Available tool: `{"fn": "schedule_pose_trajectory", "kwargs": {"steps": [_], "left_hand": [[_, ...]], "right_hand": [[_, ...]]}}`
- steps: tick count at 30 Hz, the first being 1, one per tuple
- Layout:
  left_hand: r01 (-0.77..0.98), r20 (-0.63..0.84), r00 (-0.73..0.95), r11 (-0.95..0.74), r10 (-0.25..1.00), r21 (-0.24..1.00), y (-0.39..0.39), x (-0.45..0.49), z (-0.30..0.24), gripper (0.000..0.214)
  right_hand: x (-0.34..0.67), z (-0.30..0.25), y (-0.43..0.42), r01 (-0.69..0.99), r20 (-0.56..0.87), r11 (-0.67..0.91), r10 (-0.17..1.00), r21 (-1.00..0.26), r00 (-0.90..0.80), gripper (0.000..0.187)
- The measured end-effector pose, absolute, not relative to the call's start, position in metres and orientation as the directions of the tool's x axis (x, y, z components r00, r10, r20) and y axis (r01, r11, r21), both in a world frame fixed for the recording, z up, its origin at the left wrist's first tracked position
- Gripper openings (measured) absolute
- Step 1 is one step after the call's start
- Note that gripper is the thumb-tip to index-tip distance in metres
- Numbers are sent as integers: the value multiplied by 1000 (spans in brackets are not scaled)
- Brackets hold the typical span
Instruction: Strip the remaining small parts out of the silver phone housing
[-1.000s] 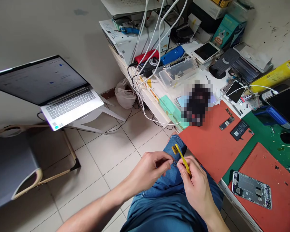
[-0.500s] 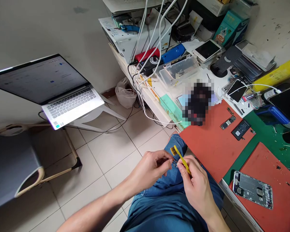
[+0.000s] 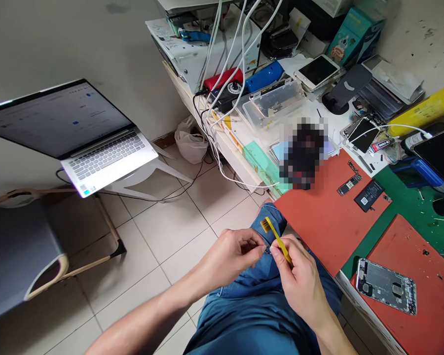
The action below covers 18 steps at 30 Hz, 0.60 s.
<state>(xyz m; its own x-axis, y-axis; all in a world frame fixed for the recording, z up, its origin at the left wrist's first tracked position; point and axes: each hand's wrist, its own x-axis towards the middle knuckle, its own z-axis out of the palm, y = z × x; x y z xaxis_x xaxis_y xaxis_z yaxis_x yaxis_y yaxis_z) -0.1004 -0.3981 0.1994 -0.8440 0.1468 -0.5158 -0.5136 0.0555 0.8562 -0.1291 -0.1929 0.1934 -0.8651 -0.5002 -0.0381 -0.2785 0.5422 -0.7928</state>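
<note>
My right hand (image 3: 296, 264) is closed round the handle of a yellow brush (image 3: 279, 239), whose dark bristles point left and up. Between the two hands, above my lap, is a small dark part (image 3: 267, 249), too small to name. The fingertips of my left hand (image 3: 244, 252) pinch it from the left, and my right thumb and finger touch its other end. On the red mat (image 3: 318, 217) to the right lie a phone circuit board (image 3: 349, 184) and a black phone battery (image 3: 369, 195). An opened phone housing (image 3: 387, 287) rests nearer me.
A laptop (image 3: 107, 153) stands on a white stool (image 3: 148, 182) at the left, beside a folding chair (image 3: 22, 251). White cables (image 3: 214, 133) hang over the bench edge. Phones, a clear plastic box (image 3: 274, 106) and a yellow tube (image 3: 425, 111) crowd the back. A blurred dark patch (image 3: 303, 155) hides part of the bench.
The view has shifted slightly. Both hands stay nearly in place above my lap, and the small dark part between them seems turned a little.
</note>
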Motion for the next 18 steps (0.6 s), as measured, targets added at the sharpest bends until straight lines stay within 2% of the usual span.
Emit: {"fn": "schedule_pose_trajectory", "kwargs": {"steps": [4,7,13,18], "left_hand": [[-530,-524,-838,-4,153,848,-398,-102,197,18],[-573,-558,-818,-112,137,812,-400,-104,194,17],[-569,-568,-819,-222,75,792,-405,-107,189,17],[-558,-561,-825,-242,64,794,-404,-107,191,13]], "right_hand": [[-129,198,-190,-262,-39,561,-467,-785,-884,19],[-125,203,-180,-267,-17,601,-423,-753,-906,21],[-110,204,-154,-544,288,660,-465,-518,-837,19],[-103,201,-146,-622,304,673,-543,-400,-783,20]]}}
